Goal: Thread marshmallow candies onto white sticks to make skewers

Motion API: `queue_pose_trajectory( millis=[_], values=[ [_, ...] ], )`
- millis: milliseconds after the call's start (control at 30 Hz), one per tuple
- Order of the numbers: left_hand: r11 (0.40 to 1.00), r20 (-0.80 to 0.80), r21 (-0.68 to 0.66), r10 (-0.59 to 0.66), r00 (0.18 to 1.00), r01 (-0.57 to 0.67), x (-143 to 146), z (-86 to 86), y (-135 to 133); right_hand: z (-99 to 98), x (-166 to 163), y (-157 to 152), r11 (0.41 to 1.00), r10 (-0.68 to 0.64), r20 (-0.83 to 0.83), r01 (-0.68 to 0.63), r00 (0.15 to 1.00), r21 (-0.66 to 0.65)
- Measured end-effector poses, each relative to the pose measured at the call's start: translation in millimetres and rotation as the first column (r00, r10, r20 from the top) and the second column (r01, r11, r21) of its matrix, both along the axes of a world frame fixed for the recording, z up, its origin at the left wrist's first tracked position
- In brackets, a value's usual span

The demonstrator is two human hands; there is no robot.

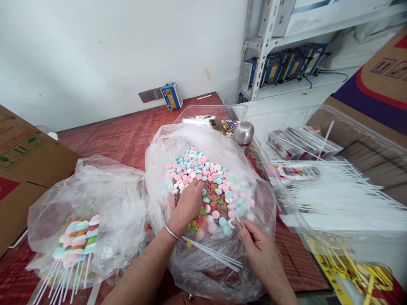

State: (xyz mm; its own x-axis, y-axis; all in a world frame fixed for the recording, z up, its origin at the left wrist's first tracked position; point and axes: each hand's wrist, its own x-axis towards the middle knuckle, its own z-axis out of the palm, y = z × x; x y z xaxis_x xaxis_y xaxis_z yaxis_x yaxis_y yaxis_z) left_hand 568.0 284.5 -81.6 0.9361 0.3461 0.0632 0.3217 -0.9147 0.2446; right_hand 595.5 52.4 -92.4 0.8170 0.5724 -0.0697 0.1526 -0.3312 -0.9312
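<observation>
A big clear plastic bag (165, 144) in front of me holds loose pastel sweets (197, 165) in pink, blue and white, with coloured ring sweets (216, 195) in the middle. My left hand (189, 203) reaches into the pile, fingers curled down among the sweets; a bangle is on its wrist. My right hand (256, 245) pinches a thin white stick (237, 217) at the bag's near right side. Several bare white sticks (213, 252) lie across the bag's front. To the left, a second bag (104, 186) holds finished sweet skewers (78, 243).
A clear tray (356, 127) on the right holds many white sticks (337, 195) and printed packets (299, 142). A steel flask (243, 133) stands behind the bag. Cardboard boxes sit at the left (22, 169) and far right (381, 80). A metal shelf (267, 42) stands by the wall.
</observation>
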Motion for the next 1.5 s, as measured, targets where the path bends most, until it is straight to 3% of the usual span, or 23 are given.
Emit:
queue_pose_trajectory(
  millis=[133,267,400,533,767,867,967,1067,1333,1433,1500],
  values=[
    [0.994,-0.015,0.063,0.088,0.996,-0.087,-3.5,-5.8,-0.6,-5.0,-1.1,-4.9,0.999,-0.007,-0.020,0.007,1.000,-0.038],
    [0.983,0.114,0.061,0.166,0.979,-0.174,-7.0,5.4,-0.3,-10.4,-2.2,-3.3,1.000,0.005,-0.036,-0.006,0.999,-0.028],
    [0.983,0.259,-0.174,0.107,0.960,-0.063,-1.3,14.4,-4.1,-11.9,-2.2,3.1,1.000,0.025,-0.056,-0.025,0.998,0.006],
    [0.906,0.240,-0.421,0.065,0.968,0.043,11.3,9.5,-14.1,-8.7,0.0,3.3,1.000,0.008,-0.036,-0.008,0.999,-0.002],
    [0.835,0.309,-0.550,0.233,0.922,-0.027,33.7,-2.8,-17.0,-13.9,3.6,-8.3,0.998,-0.053,-0.029,0.052,0.998,-0.032],
    [0.856,0.274,-0.516,0.174,0.946,-0.008,41.8,-6.7,-15.4,-17.8,3.7,-8.1,0.997,-0.049,-0.023,0.048,0.999,-0.052],
    [0.942,0.240,-0.332,0.032,0.970,0.051,44.3,-8.8,-18.6,-17.0,3.3,-6.8,0.998,-0.053,-0.022,0.052,0.998,-0.046],
    [0.968,0.184,-0.230,-0.058,0.981,0.100,43.3,-7.4,-24.9,-13.7,3.0,-6.7,0.998,-0.049,-0.022,0.048,0.999,-0.035],
    [0.994,0.060,-0.106,-0.021,0.998,0.028,50.3,-11.3,-46.0,-13.1,2.2,-6.0,0.998,-0.046,-0.024,0.045,0.999,-0.032],
    [0.983,0.166,-0.184,0.037,0.985,-0.006,48.6,-11.7,-42.4,-11.7,2.0,-5.2,0.998,-0.068,-0.035,0.068,0.997,-0.005],
    [0.922,0.235,-0.385,0.144,0.961,-0.044,41.9,-7.6,-36.1,-8.2,2.9,-1.6,0.994,-0.097,-0.043,0.099,0.994,0.039]
  ],
)
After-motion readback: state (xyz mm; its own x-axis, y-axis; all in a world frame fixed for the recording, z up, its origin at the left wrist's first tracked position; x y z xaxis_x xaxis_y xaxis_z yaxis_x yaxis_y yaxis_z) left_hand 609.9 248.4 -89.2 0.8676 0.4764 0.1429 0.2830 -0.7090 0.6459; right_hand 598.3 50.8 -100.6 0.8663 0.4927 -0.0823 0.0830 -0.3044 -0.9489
